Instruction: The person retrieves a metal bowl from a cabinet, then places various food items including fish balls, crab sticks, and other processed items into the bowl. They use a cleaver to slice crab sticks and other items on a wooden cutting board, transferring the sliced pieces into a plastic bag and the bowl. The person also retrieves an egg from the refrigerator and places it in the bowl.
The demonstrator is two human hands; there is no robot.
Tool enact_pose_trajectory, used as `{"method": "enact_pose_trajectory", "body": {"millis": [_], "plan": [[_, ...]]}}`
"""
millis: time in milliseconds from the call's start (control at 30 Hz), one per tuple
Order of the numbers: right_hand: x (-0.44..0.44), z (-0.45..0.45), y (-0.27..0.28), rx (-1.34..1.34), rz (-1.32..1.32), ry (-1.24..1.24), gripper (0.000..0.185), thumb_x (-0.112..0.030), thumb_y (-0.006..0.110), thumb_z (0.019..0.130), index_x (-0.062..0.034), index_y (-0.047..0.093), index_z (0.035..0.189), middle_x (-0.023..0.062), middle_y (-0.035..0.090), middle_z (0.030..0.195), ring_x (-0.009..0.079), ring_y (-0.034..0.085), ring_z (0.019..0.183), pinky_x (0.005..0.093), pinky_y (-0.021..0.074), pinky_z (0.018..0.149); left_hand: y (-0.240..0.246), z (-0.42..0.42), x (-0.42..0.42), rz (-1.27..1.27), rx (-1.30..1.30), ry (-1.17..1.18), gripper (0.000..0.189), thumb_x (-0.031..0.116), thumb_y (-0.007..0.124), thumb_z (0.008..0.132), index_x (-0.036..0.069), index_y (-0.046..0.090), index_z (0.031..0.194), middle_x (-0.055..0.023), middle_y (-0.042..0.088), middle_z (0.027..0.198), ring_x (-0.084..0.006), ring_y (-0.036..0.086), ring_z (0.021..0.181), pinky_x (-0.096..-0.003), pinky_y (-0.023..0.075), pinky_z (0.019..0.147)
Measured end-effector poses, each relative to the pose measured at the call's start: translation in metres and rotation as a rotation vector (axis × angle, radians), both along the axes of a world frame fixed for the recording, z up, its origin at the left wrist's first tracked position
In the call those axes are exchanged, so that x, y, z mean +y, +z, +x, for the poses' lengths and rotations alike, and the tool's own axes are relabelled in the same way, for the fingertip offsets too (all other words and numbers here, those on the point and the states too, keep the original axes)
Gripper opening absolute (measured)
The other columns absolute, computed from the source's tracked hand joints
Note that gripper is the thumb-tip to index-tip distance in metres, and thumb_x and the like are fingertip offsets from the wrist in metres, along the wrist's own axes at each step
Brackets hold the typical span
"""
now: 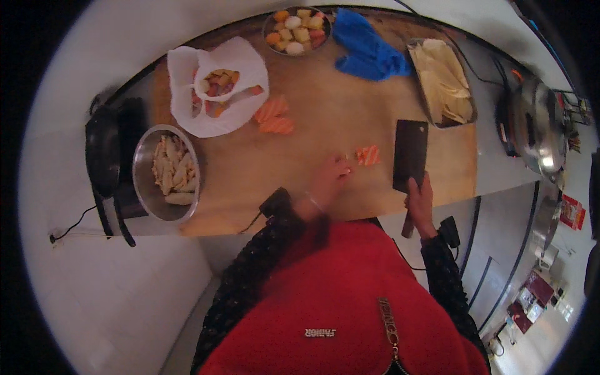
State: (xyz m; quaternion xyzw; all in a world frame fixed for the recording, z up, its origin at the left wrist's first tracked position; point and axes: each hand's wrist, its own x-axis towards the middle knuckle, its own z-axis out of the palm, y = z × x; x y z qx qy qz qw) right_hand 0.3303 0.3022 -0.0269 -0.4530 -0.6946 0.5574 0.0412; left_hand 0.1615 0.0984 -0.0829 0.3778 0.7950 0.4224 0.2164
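My right hand (pixel 420 204) grips a dark-bladed cleaver (pixel 410 152) by its handle, with the broad blade pointing away from me over the right part of the wooden board (pixel 328 108). Low over the board, my left hand (pixel 328 180) is blurred, its fingers bent; whether something small is between them is unclear. Just right of those fingertips lies a small orange-and-white striped food piece (pixel 368 155). More striped orange pieces (pixel 275 116) rest farther off, beside a white plastic bag (pixel 187 117) that holds cut, colourful food pieces.
A steel bowl (pixel 137 173) of pale food stands left, near a black frying pan (pixel 103 150). At the back are a bowl of mixed balls and cubes (pixel 300 33) and a blue cloth (pixel 361 47). A metal tray (pixel 424 93) and a lidded pan (pixel 539 126) stand right.
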Motion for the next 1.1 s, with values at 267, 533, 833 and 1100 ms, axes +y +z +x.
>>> {"method": "enact_pose_trajectory", "body": {"millis": [267, 533, 833, 1100], "plan": [[0.007, 0.001, -0.009, -0.011, -0.013, 0.015, 0.035, -0.024, 0.053, 0.101, -0.0074, 0.045, 0.131, 0.0008, 0.054, 0.075, 0.0075, 0.048, 0.048, 0.0241, 0.0411, 0.042, 0.103, -0.096, -0.093, 0.101, -0.203, 0.621, 0.021, 0.011, 0.066, 0.092, 0.008, 0.062, 0.112, -0.0027, 0.059, 0.1, -0.0112, 0.057, 0.082, -0.0308, 0.05, 0.074], [0.002, -0.009, 0.001, -0.069, 0.054, 0.036, 0.034, -0.021, 0.053, 0.101, -0.0024, 0.045, 0.127, 0.0053, 0.053, 0.07, 0.0118, 0.051, 0.047, 0.0292, 0.0429, 0.042, 0.151, -0.177, -0.101, -0.033, 0.72, 0.674, 0.035, 0.009, 0.062, 0.091, 0.002, 0.055, 0.124, -0.0202, 0.052, 0.132, -0.0366, 0.052, 0.115, -0.0415, 0.0443, 0.096], [-0.004, -0.016, 0.014, -0.064, 0.122, 0.126, 0.022, -0.022, 0.054, 0.1, -0.0023, 0.049, 0.109, 0.0091, 0.055, 0.063, 0.0172, 0.054, 0.045, 0.034, 0.043, 0.043, 0.036, -0.025, 0.015, 0.09, 0.126, 0.008, 0.053, 0.017, 0.067, 0.082, 0.006, 0.051, 0.132, -0.0167, 0.053, 0.132, -0.0366, 0.05, 0.118, -0.0456, 0.0442, 0.098], [-0.015, -0.012, 0.017, 0.001, 0.365, 0.253, 0.019, -0.016, 0.056, 0.098, -0.0013, 0.052, 0.11, 0.0203, 0.062, 0.077, 0.04, 0.063, 0.069, 0.045, 0.0476, 0.06, 0.011, 0.003, 0.056, 0.064, 0.083, 0.031, 0.044, 0.019, 0.071, 0.081, 0.006, 0.057, 0.121, -0.0158, 0.06, 0.117, -0.0366, 0.054, 0.108, -0.0449, 0.0449, 0.094]]}}
